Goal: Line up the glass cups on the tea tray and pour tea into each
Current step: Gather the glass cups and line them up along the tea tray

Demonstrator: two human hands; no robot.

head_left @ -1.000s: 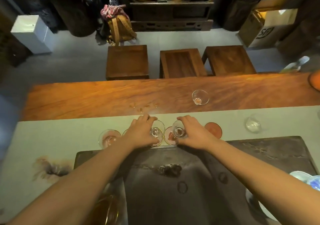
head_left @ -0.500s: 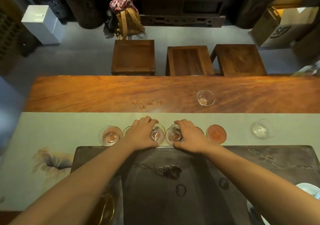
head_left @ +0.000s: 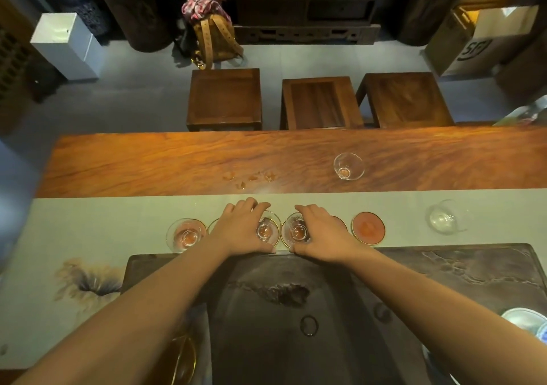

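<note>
**Two hands gripping two glass cups at the far edge of the tea tray**

At the bottom centre of the frame, the dark stone tea tray (head_left: 296, 340) is filling the near field, and my two forearms are crossing over it toward the middle of the picture. At its upper edge, my left hand (head_left: 241, 229) is curling over a small glass cup (head_left: 264, 231), thumb at the near side and fingers (head_left: 251, 204) arching over the far rim, so the fingers are clamping on the cup. Just right of it, my right hand (head_left: 321, 232) is gripping a second glass cup (head_left: 297, 231) in the same way, its fingers clamping on the glass. Both cups are sitting on gold-rimmed coasters on the pale table runner (head_left: 103, 216), just beyond the tray's edge and not on the tray itself. Left of my left hand, a third glass cup (head_left: 186, 235) is standing on its coaster; right of my right hand, a red coaster (head_left: 368, 228) is lying bare. Further right, a clear glass vessel (head_left: 447, 217) is resting on the runner. Above centre, a fourth glass cup (head_left: 348, 166) is standing alone on the wooden tabletop (head_left: 148, 165), with small droplets (head_left: 251, 177) to its left. In the upper frame, three wooden stools (head_left: 225, 99) are lining the floor.
</note>
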